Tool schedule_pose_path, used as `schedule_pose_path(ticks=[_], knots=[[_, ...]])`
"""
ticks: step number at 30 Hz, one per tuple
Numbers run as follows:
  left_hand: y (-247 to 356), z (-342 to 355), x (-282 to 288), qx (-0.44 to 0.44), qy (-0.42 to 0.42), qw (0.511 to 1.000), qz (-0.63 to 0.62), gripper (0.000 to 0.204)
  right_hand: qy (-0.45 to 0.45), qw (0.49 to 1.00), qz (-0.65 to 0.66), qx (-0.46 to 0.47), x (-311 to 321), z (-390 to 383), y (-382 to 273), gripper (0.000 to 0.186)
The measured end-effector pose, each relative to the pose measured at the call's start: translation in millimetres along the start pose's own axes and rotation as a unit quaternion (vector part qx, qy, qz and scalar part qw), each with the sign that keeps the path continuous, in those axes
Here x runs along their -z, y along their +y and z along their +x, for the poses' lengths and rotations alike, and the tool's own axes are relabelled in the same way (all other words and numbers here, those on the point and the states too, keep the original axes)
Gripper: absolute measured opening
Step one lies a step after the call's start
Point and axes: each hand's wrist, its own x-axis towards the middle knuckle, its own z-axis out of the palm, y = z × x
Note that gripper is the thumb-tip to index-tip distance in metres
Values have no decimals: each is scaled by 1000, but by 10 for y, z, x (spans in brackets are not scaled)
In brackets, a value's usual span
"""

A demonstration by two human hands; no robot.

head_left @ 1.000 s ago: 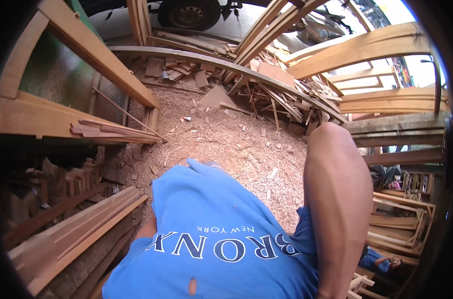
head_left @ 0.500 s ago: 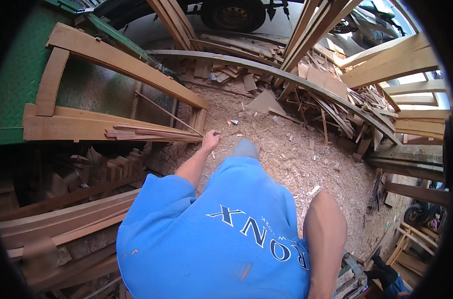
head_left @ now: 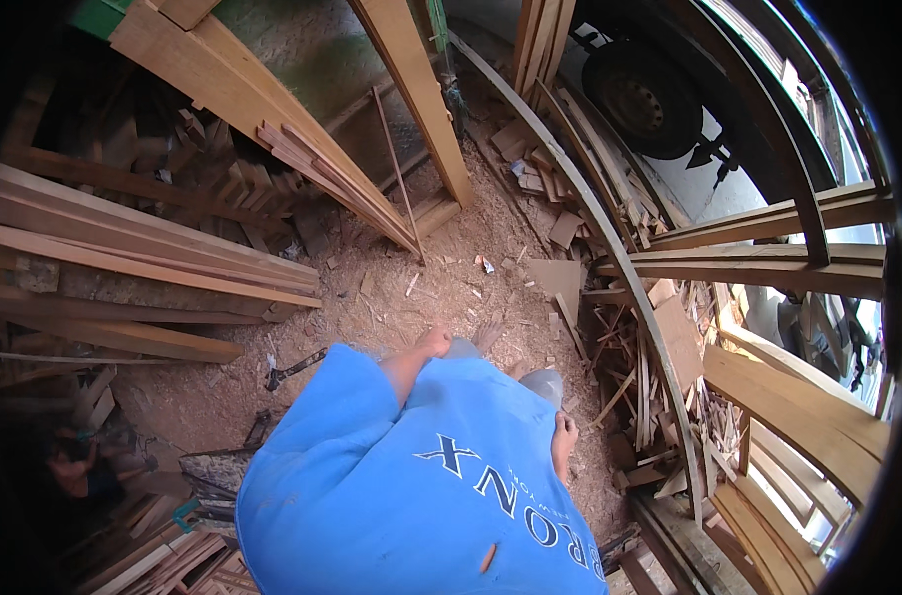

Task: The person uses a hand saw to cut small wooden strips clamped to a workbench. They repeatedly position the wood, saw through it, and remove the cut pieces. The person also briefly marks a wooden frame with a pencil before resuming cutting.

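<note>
My left hand (head_left: 434, 342) hangs beside my left leg, fingers curled, with nothing visible in it. Lower on the right, my right hand (head_left: 565, 433) is also loosely closed next to my right leg; I make out nothing in it. Both hands are apart from the wood. Ahead and left of my left hand, thin reddish wooden strips (head_left: 337, 180) lie along the lower rail of a large wooden frame (head_left: 235, 91). A thin stick (head_left: 399, 169) leans across the frame's opening. Sawdust and wood chips (head_left: 372, 312) cover the ground around my feet.
Long boards (head_left: 154, 233) and stacked offcuts fill the left side. A curved wooden beam (head_left: 610, 233) borders a scrap pile (head_left: 649, 387) on the right. Behind it is a vehicle wheel (head_left: 641, 97). Another person (head_left: 79, 466) is at the dim lower left.
My left hand has come away from the strips' end, back beside my leg. My right hand has come into view. The view has turned left, bringing boards and another person into sight there.
</note>
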Motion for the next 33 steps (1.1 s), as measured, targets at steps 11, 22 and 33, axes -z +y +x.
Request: schedule_pose_path(ticks=[11, 22, 33], knots=[[-214, -547, -1128, 181, 198, 919, -289, 26, -238, 915, -320, 54, 428, 2566, -989, 20], [-1020, -545, -1477, 205, 230, 836, -454, 28, -386, 791, -462, 104, -1542, 2700, -2238, 29], [-860, -226, -82, 196, 440, 491, -726, 25, -471, 622, -407, 476, -5052, 2224, -4953, 32]])
